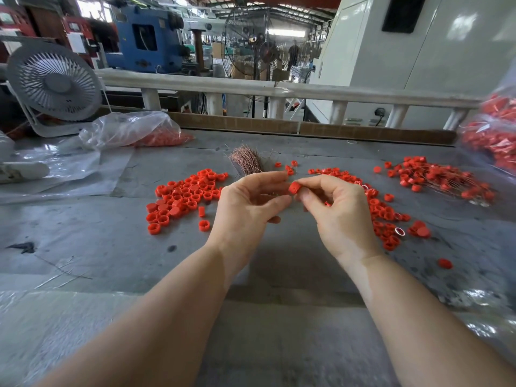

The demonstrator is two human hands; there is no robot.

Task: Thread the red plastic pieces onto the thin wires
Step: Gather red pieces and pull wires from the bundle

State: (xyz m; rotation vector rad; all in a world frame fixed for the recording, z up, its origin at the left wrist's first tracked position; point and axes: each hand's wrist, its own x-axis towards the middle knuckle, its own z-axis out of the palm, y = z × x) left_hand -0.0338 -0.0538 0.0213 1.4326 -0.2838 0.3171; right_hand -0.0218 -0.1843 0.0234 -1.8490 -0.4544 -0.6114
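One red plastic cap [294,188] is held up over the middle of the table [111,247], pinched in the right hand [339,216], fingers [315,182] curled around it. The left hand [245,208] meets it from the other side, fingertips narrowed to a pinch right against the cap. Whether a wire sits in that pinch, can't tell; too thin to see.

Just behind the hands: a bundle of thin copper-coloured wires [247,163], lying on the table and fanned at the far end.

Left of the hands: a loose pile of red caps [185,196], mostly open side up, with a few strays toward the near edge.

Right of the hands: a second pile of red caps [386,213], partly hidden by the right hand, with some small metal rings [399,232] mixed in. One lone cap [445,263] sits nearer, apart from the pile.

Far right: a heap of caps with thin wires sticking out of them [438,178].

Right edge: a clear bag of red parts [494,135], blurred.

Far left: a crumpled clear plastic bag [131,129] with orange-red caps inside, plus flat plastic sheeting [69,169] spread beside it. A white desk fan [53,85] stands behind that.

A white rail [251,89] runs along the back of the table. Beyond it are a blue machine [145,37], a big pedestal fan [251,43] and a white machine enclosure [405,51].
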